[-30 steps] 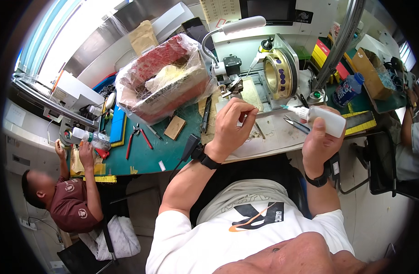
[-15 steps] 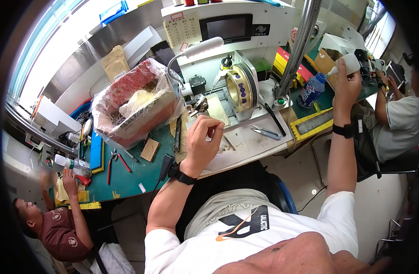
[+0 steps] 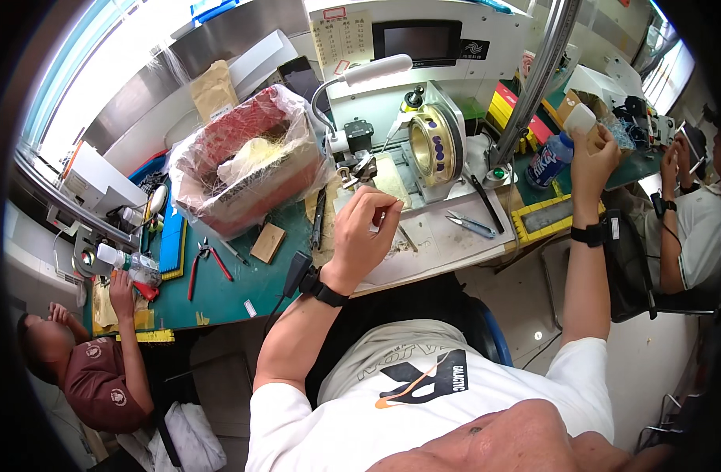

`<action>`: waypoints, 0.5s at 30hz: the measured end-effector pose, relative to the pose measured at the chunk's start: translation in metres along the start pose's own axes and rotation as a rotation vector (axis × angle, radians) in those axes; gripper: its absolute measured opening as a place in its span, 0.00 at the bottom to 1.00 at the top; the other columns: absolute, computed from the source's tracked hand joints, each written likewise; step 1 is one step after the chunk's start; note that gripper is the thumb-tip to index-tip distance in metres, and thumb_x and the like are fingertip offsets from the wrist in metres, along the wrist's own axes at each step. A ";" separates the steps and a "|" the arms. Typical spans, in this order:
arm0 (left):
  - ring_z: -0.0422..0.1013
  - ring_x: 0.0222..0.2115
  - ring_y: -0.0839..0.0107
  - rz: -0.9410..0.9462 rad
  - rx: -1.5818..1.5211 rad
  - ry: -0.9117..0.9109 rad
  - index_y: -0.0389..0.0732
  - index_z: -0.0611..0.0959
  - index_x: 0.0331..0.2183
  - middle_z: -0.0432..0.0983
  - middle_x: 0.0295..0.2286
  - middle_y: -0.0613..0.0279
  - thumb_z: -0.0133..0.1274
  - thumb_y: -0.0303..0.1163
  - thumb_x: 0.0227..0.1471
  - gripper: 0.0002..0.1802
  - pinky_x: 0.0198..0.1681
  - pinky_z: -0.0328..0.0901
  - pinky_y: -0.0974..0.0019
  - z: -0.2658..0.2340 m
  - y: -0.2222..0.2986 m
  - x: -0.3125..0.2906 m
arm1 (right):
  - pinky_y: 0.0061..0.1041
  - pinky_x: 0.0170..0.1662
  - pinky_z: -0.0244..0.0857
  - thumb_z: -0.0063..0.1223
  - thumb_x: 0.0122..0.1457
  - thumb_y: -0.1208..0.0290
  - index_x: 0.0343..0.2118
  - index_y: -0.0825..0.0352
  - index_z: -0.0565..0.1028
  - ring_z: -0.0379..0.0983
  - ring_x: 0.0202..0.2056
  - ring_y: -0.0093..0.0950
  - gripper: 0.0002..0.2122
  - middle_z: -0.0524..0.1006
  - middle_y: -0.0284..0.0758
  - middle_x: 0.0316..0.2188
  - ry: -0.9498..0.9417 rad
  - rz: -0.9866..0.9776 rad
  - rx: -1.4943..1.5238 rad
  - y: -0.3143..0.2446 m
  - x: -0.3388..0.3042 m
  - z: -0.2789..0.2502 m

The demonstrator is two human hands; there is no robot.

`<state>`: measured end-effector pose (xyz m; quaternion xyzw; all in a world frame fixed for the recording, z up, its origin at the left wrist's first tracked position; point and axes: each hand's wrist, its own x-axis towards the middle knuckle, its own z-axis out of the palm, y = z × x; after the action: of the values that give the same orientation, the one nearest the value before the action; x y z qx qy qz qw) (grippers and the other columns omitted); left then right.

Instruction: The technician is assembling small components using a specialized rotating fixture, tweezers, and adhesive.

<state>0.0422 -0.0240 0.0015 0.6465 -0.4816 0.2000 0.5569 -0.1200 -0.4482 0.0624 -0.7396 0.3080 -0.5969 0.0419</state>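
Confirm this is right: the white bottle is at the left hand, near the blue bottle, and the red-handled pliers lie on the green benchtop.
Wrong hand: the head view shows the white bottle at the right hand, near the blue bottle. The red-handled pliers do lie as stated.

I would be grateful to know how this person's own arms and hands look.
The left hand and right hand are gloveless, below short white fabric sleeves. A black wristband circles each wrist; the left one carries a black rectangular block with a thin black cable.
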 end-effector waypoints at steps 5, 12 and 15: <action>0.71 0.24 0.75 0.002 -0.008 0.000 0.36 0.83 0.37 0.77 0.29 0.62 0.69 0.19 0.60 0.08 0.27 0.65 0.70 -0.001 -0.003 -0.002 | 0.35 0.53 0.73 0.57 0.66 0.85 0.52 0.66 0.81 0.78 0.49 0.40 0.13 0.79 0.40 0.46 -0.726 -0.211 0.451 -0.091 -0.068 -0.048; 0.71 0.25 0.76 0.005 -0.024 0.008 0.37 0.83 0.38 0.78 0.30 0.62 0.68 0.18 0.60 0.09 0.27 0.65 0.70 0.001 -0.005 -0.001 | 0.43 0.56 0.72 0.57 0.58 0.90 0.47 0.65 0.82 0.76 0.51 0.49 0.16 0.80 0.44 0.47 -1.034 -0.455 0.249 -0.084 -0.108 -0.043; 0.71 0.25 0.75 0.009 -0.026 0.019 0.37 0.83 0.38 0.79 0.30 0.62 0.68 0.18 0.60 0.09 0.27 0.66 0.70 0.001 -0.003 0.000 | 0.39 0.54 0.71 0.57 0.63 0.87 0.46 0.67 0.81 0.76 0.48 0.45 0.11 0.79 0.41 0.44 -0.973 -0.386 0.370 -0.090 -0.102 -0.045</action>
<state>0.0447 -0.0253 -0.0003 0.6350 -0.4819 0.2022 0.5689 -0.1345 -0.3108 0.0265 -0.9534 0.0020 -0.2275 0.1983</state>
